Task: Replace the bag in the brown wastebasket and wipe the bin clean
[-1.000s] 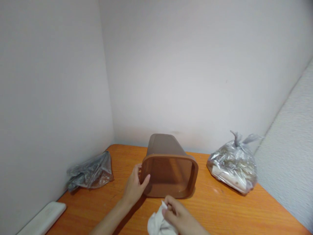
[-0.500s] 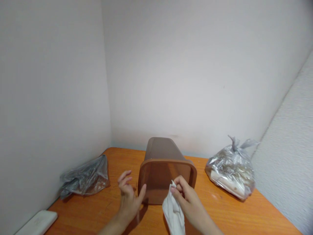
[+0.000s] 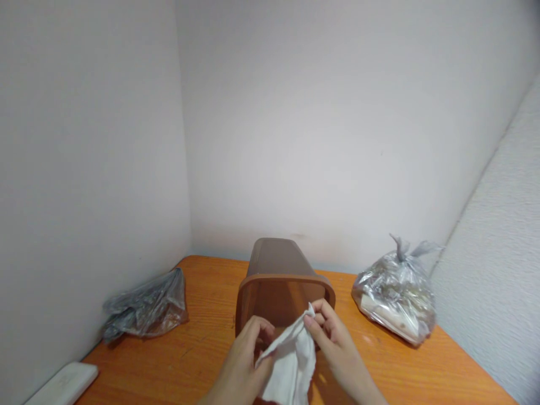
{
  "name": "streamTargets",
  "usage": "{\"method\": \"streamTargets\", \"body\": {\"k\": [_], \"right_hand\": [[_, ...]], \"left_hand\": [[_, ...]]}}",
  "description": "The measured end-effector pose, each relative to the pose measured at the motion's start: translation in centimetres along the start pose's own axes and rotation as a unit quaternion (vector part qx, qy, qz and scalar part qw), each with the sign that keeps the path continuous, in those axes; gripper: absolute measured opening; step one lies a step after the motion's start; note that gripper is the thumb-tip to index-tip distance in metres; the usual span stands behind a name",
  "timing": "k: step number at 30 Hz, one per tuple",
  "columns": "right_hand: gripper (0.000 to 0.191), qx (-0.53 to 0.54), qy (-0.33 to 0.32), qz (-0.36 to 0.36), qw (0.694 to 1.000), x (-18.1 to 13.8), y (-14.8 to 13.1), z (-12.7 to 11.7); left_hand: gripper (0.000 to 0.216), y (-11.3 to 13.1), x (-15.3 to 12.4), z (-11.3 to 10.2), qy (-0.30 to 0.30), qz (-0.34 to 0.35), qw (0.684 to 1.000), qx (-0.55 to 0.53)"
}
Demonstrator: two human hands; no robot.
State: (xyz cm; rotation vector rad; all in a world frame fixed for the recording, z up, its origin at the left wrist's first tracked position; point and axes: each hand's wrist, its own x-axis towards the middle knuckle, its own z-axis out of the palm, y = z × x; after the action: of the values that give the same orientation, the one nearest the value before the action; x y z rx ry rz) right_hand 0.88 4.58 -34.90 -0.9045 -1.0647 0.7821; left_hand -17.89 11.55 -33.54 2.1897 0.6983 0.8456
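Note:
A white cloth (image 3: 291, 365) hangs between my two hands, its upper edge drawn out at a slant. My right hand (image 3: 335, 343) pinches the upper right corner between thumb and fingers. At the cloth's left edge, my left hand (image 3: 248, 360) has its thumb and fingers closed on the fabric; part of its fingertips is hidden. Just behind the cloth, a brown plastic bin (image 3: 276, 257) lies on its side with its mouth facing me. Its lower rim is partly covered by the hands and cloth.
At the right, a tied clear plastic bag (image 3: 396, 295) with contents stands on the orange wooden table (image 3: 202, 349). A crumpled grey plastic bag (image 3: 149, 306) lies at the left. A white flat object (image 3: 65, 382) is at the near left edge. Walls border the table.
My left hand has moved right from beside the bin, where it was open, and has taken hold of the cloth's left edge. The cloth is now spread between both hands.

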Motion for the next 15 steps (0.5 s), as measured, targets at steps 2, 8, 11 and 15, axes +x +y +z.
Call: {"method": "streamTargets", "body": {"k": [2,8,11,15], "right_hand": [[0.031,0.001,-0.005,0.003,1.0,-0.2,0.1,-0.9],[0.026,-0.096,-0.004,-0.012,0.995,-0.1,-1.1,-4.1],[0.024,-0.112,-0.002,-0.047,0.993,-0.7,-2.7,-5.8],[0.023,-0.068,-0.098,-0.076,0.99,-3.0,-3.6,-7.5]], "left_hand": [[0.009,0.1,0.2,-0.4,-0.002,-0.03,1.0,0.006],[0.009,2.2,2.1,-2.9,0.008,-0.011,0.996,0.083],[0.014,4.1,2.4,-4.7,0.02,0.081,0.988,0.128],[0.019,4.8,-0.1,-6.1,-0.049,0.244,0.946,0.208]]}}
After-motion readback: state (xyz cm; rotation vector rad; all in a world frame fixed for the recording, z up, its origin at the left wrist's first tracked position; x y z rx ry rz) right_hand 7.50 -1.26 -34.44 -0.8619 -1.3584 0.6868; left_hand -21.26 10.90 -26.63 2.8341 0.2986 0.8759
